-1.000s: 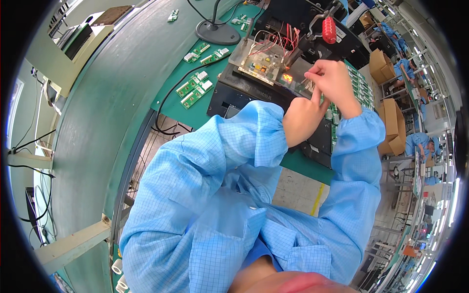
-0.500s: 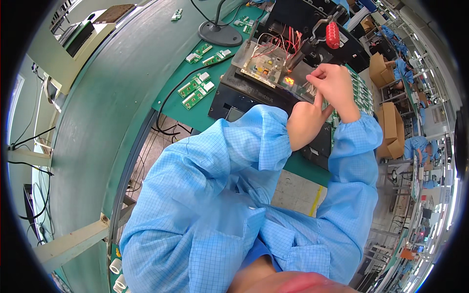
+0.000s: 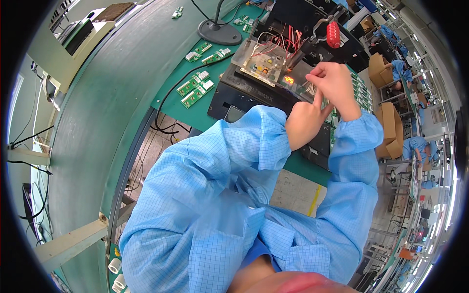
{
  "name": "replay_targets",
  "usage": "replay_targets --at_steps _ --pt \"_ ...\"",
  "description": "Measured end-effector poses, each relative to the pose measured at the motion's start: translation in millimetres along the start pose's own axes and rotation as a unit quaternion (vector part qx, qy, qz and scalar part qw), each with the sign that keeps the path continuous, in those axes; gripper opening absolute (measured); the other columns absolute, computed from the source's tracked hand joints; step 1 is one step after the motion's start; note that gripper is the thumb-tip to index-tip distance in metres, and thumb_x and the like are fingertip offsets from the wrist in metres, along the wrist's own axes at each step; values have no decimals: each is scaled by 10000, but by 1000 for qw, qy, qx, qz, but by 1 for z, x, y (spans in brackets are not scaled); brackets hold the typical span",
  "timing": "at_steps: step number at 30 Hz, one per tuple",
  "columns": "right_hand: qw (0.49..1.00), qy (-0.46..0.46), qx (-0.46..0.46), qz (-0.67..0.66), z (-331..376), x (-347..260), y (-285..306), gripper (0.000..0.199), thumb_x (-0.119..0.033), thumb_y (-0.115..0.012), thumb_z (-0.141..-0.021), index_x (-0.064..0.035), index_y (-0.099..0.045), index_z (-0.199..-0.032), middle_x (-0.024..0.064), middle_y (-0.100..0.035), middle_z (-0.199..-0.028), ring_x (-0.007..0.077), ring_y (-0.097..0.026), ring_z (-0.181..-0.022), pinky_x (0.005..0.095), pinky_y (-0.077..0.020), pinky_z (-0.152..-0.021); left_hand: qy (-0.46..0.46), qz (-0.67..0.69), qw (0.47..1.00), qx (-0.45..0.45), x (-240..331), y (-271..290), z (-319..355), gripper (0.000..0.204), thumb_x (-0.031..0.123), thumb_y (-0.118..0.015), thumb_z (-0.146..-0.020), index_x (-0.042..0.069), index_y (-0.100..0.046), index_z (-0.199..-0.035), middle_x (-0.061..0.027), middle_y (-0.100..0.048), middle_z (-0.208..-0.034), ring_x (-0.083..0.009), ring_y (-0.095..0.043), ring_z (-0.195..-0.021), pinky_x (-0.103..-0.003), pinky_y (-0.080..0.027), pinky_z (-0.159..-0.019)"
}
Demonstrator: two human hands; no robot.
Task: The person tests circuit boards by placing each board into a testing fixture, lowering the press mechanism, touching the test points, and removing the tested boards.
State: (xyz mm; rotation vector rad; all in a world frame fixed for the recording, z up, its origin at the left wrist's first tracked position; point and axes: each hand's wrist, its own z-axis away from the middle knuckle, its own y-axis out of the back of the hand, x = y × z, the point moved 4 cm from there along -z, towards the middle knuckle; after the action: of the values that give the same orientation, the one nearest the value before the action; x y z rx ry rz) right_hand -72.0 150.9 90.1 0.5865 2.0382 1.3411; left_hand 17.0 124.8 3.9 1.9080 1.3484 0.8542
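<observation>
Both my hands work close together at the right end of a black test fixture [image 3: 244,93]. My right hand [image 3: 337,87] is bent over it, thumb and forefinger pinched together beside a bundle of pale wires [image 3: 310,88]; whatever lies in the pinch is too small to make out. Just below, my left hand [image 3: 304,123] has two fingers stretched apart, reaching under the right hand, their tips partly hidden. Left of the pinch, a small display [image 3: 288,79] glows orange-red. A populated circuit board [image 3: 264,67] with red and white wires sits on the fixture.
A red-handled toggle clamp [image 3: 333,35] rises behind the fixture. Small green circuit boards [image 3: 197,89] lie to the left, and more boards [image 3: 361,95] at the right. A round black stand base [image 3: 219,33] stands at the back. Cardboard boxes [image 3: 389,129] and other workers are farther right.
The view has shifted very slightly. Both hands keep nearly the same place and pose, and the display stays lit.
</observation>
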Motion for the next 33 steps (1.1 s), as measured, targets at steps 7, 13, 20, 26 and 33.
replay_targets --at_steps 7,13,20,26,33 --pt "1000 -18 2 -7 1 2 0 133 -187 -733 -753 -57 -732 -781 105 -697 -697 269 -689 -650 367 -542 -621 2 -3 1000 9 -2 -1 0 553 119 -563 -857 157 -491 -1404 -272 -531 -1238 -199 -590 -476 -322 -437 -415" --pt "1000 14 -9 14 1 1 -2 130 -189 -731 -760 -62 -733 -789 101 -699 -702 264 -688 -652 368 -534 -607 7 13 1000 12 -3 -3 2 567 122 -569 -834 169 -500 -1395 -297 -503 -1283 -200 -581 -478 -327 -432 -418" --pt "999 41 12 7 4 0 -5 130 -186 -726 -762 -59 -732 -792 103 -699 -708 263 -685 -646 364 -532 -606 -10 12 1000 -16 -3 -9 4 572 109 -566 -825 176 -507 -1390 -282 -517 -1249 -203 -583 -493 -325 -438 -437" --pt "998 42 1 36 3 -2 -4 126 -189 -723 -767 -70 -734 -806 99 -703 -725 268 -686 -656 361 -534 -607 -5 50 999 3 -8 -5 5 566 97 -570 -820 169 -517 -1379 -267 -534 -1208 -208 -588 -501 -340 -443 -447" --pt "1000 22 -7 14 4 5 -10 129 -183 -728 -770 -62 -730 -816 104 -708 -743 272 -690 -672 369 -541 -621 -13 15 1000 -11 -5 -6 5 476 141 -589 -837 150 -565 -1313 -207 -567 -1039 -209 -599 -511 -345 -444 -457"
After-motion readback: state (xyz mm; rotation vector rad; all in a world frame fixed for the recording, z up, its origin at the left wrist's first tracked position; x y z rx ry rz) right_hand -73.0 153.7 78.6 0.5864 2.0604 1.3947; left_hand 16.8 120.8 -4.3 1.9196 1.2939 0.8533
